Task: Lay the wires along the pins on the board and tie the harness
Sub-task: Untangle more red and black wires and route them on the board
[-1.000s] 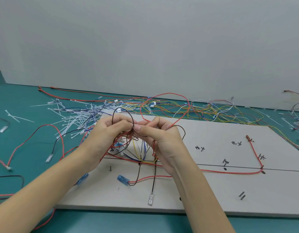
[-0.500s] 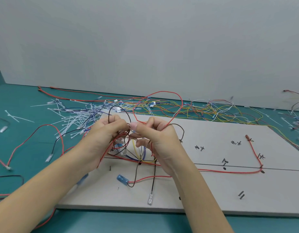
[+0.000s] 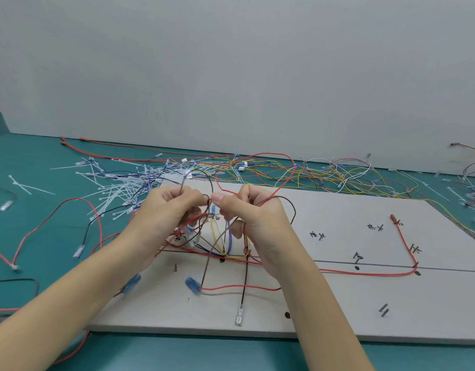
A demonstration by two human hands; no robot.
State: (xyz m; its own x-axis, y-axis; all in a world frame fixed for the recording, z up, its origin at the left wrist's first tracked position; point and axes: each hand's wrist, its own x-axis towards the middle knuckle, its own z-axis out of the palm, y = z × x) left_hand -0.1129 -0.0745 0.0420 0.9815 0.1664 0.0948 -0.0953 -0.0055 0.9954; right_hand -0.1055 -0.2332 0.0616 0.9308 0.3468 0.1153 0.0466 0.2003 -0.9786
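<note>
A grey board (image 3: 338,303) lies on the teal table, marked with black characters and small pins (image 3: 357,268). Above its left half both hands hold a tangle of red, brown, yellow, blue and white wires (image 3: 220,242). My left hand (image 3: 166,210) grips a brown wire loop (image 3: 204,178) with curled fingers. Facing it, my right hand (image 3: 252,210) pinches red and brown wires, and a red loop (image 3: 257,167) arches above it. A long red wire (image 3: 364,273) runs along the board's line to a pin at the right. A blue terminal (image 3: 192,285) and a clear terminal (image 3: 239,318) hang near the board's front.
A heap of white cable ties (image 3: 118,188) lies at the back left. Loose yellow, red and white wires (image 3: 324,172) stretch along the wall behind the board. More red and black wires (image 3: 43,228) trail on the table at the left.
Both hands have drawn slightly apart, with the thumbs now a small gap from each other. The red loop above has shifted a little to the left.
</note>
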